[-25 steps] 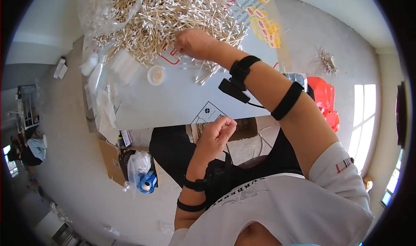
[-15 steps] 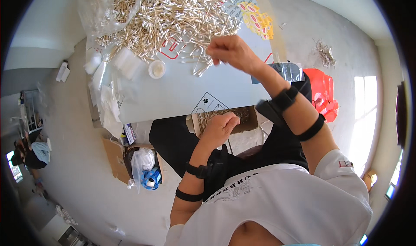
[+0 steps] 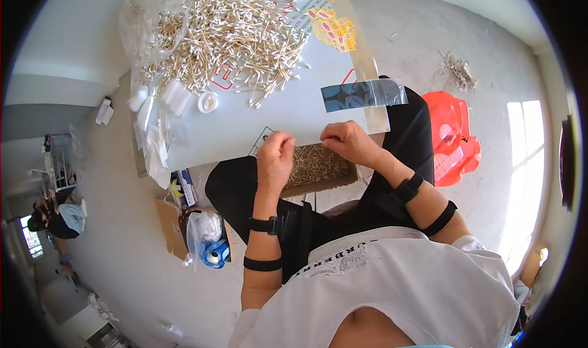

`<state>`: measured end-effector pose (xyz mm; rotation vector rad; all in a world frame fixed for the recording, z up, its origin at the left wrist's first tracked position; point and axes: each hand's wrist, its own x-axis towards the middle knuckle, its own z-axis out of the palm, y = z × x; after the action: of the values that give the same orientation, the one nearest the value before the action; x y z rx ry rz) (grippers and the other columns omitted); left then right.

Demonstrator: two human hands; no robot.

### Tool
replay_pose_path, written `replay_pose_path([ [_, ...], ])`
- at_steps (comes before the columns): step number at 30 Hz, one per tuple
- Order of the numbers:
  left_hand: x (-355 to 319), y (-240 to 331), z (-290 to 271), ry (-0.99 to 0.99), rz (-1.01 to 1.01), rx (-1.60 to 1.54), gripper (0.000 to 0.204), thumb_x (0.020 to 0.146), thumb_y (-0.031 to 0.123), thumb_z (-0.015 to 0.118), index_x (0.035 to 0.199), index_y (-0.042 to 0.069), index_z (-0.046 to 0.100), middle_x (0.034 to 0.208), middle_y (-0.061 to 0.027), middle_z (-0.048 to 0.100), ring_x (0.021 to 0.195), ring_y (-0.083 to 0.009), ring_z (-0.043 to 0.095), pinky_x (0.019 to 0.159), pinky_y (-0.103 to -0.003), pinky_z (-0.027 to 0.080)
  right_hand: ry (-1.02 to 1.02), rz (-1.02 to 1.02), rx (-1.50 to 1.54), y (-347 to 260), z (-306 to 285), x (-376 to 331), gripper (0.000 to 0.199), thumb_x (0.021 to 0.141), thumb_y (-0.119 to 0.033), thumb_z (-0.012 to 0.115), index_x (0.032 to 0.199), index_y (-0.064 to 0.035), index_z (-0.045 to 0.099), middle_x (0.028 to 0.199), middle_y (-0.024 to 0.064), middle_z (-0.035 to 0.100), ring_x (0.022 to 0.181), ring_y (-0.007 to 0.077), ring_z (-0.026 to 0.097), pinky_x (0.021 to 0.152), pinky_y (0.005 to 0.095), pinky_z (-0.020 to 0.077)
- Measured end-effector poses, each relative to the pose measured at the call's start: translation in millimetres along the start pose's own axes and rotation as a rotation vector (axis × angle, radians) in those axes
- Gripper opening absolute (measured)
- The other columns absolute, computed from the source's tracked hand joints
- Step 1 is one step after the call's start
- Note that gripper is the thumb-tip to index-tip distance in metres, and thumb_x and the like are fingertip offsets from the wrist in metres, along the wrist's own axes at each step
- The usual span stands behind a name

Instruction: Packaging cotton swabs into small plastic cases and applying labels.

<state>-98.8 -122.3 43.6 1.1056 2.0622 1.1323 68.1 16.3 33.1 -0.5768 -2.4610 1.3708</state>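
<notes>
A large pile of cotton swabs [image 3: 226,38], wooden sticks with white tips, covers the far left of the table [image 3: 233,124]. My left hand [image 3: 275,158] is at the table's front edge with its fingers closed; whatever it may hold is hidden. To its right, my right hand [image 3: 350,142] is closed in a pinch, also over the front edge. Nothing can be made out between its fingertips. Below and between both hands stands a cardboard box [image 3: 334,185] with many swabs or sticks in it. A small round white tub [image 3: 208,102] sits at the pile's near side.
Yellow printed cards [image 3: 334,29] lie at the far right of the table. A dark strip [image 3: 355,95] overhangs its right edge. Clear plastic bags [image 3: 153,23] lie at the left. On the floor are a red bag [image 3: 450,139] and an open carton [image 3: 171,228] holding plastic and a blue item.
My right hand has come back from the swab pile toward the table's front edge. My left hand has moved up and left. The view has shifted, showing more of the box.
</notes>
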Motion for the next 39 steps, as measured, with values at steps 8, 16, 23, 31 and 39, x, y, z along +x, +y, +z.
replay_pose_path([
  [8,74,-40,-5,0.397,0.117,0.503,0.034,0.076,0.011,0.072,0.108,0.009,0.063,0.115,-0.0117,0.057,0.111,-0.034,0.048,0.099,-0.043,0.038,0.339,0.107,0.024,9,3,67,0.014,0.081,-0.014,0.068,0.082,-0.0015,0.062,0.078,0.0152,0.063,0.072,0.0332,0.064,0.066,0.0401,0.0502],
  [16,77,-44,12,0.529,0.127,0.646,0.016,0.076,0.007,0.07,0.09,0.011,0.064,0.096,-0.0069,0.058,0.096,-0.0317,0.051,0.082,-0.045,0.043,0.347,-0.201,-0.321,48,19,151,0.003,0.081,-0.014,0.063,0.081,-0.0113,0.065,0.091,0.0108,0.058,0.08,0.029,0.064,0.071,0.0392,0.0529],
  [23,54,-34,21,0.337,0.204,0.55,0.016,0.077,0.002,0.067,0.088,0.012,0.062,0.093,-0.0046,0.057,0.095,-0.0298,0.051,0.082,-0.043,0.04,0.325,-0.236,-0.214,54,-11,177,0.007,0.081,-0.012,0.062,0.083,-0.0145,0.068,0.093,0.0084,0.06,0.083,0.0301,0.064,0.073,0.0393,0.0523],
  [31,71,-19,47,0.275,0.315,0.329,0.021,0.075,0.001,0.068,0.094,0.008,0.062,0.095,-0.0063,0.057,0.096,-0.031,0.051,0.085,-0.043,0.042,0.128,-0.101,-0.17,45,-17,107,0.007,0.075,-0.011,0.071,0.081,-0.0092,0.068,0.092,0.0082,0.059,0.085,0.0285,0.061,0.076,0.0378,0.0498],
  [39,67,-31,38,0.305,0.385,0.424,0.026,0.076,-0.001,0.066,0.1,0.008,0.066,0.094,-0.0086,0.057,0.094,-0.0313,0.053,0.081,-0.041,0.047,0.052,-0.068,-0.237,52,-16,99,0.004,0.079,-0.01,0.064,0.076,-0.0118,0.067,0.083,0.0064,0.06,0.085,0.0288,0.062,0.075,0.0384,0.0504],
])
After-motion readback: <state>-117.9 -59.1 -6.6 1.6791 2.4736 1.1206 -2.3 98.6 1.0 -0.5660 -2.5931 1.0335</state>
